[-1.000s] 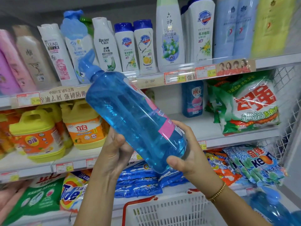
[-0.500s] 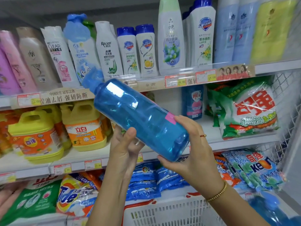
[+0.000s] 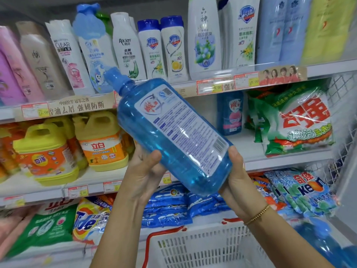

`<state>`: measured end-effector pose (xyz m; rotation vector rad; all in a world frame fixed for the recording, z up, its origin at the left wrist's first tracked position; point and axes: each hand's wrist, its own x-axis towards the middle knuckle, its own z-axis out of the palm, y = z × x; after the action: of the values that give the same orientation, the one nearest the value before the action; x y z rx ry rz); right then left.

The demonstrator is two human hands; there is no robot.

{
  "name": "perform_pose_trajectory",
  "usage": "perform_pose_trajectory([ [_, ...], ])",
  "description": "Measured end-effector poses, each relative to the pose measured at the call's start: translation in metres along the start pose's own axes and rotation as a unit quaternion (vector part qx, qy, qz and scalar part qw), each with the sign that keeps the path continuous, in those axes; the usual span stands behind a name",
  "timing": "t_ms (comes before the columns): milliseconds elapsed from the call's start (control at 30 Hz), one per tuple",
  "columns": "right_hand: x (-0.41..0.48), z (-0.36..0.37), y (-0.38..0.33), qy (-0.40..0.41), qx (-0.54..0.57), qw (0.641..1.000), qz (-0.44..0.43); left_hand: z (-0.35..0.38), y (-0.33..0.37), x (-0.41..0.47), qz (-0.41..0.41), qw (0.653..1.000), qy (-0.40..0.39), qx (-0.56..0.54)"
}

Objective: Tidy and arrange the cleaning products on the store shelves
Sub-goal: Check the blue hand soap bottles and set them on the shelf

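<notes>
Head camera showed a white plastic basket nearest, below the blue detergent bottle, which was held tilted in mid-air with its cap up-left and its white back label facing the camera. The left hand gripped the bottle's lower side, thumb curled over the front, while the right hand cupped its base, thumb against the edge. Behind the bottle, yellow dish-soap jugs stood to its left and shampoo bottles above it.

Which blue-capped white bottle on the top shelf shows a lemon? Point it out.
The right bottle of the pair; the left bottle shows green leaves instead.
</notes>
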<state>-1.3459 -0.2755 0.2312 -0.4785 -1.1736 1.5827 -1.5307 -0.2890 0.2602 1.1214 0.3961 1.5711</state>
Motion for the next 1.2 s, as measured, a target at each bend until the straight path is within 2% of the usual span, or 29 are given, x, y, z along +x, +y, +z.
perform_pose_trajectory([
  [133, -0.001, 0.006, -0.005, 0.006, 0.002, 0.999, -0.032, 0.001, -0.005, -0.003, 0.003, 0.999, 0.045, -0.017],
  [367, -0.006, 0.010, -0.011, -0.049, -0.159, 0.973, -0.161, 0.001, -0.006, 0.001, 0.038, 0.988, 0.090, -0.117],
  [433, -0.006, 0.013, -0.010, -0.055, -0.240, 0.950, -0.192, 0.000, -0.004, 0.001, 0.048, 0.987, 0.096, -0.123],
  [533, -0.002, 0.012, -0.007, -0.019, -0.384, 0.888, -0.252, 0.001, 0.000, 0.000, 0.065, 0.990, 0.106, -0.072],
  [633, 0.000, 0.008, -0.002, 0.009, -0.415, 0.866, -0.277, 0.007, 0.000, -0.003, 0.072, 0.991, 0.107, -0.021],
  [700, -0.001, 0.006, -0.001, 0.020, -0.389, 0.874, -0.291, 0.009, 0.001, -0.004, 0.069, 0.993, 0.091, 0.003],
  [767, -0.003, 0.005, -0.005, 0.006, -0.306, 0.913, -0.269, 0.007, 0.005, -0.004, 0.070, 0.995, 0.064, 0.025],
  [833, -0.003, 0.002, -0.011, -0.017, -0.201, 0.955, -0.220, 0.006, 0.012, -0.003, 0.066, 0.996, 0.040, 0.032],
  [933, -0.001, -0.008, -0.012, -0.060, -0.051, 0.993, -0.083, 0.011, 0.011, -0.004, 0.037, 0.999, 0.022, 0.014],
  [1033, -0.007, -0.014, -0.004, -0.111, 0.053, 0.992, 0.040, 0.008, 0.005, -0.007, 0.010, 1.000, 0.021, 0.010],
  [1200, -0.021, -0.012, 0.003, -0.108, 0.136, 0.974, 0.146, -0.003, 0.013, -0.013, -0.008, 0.999, 0.019, 0.032],
])
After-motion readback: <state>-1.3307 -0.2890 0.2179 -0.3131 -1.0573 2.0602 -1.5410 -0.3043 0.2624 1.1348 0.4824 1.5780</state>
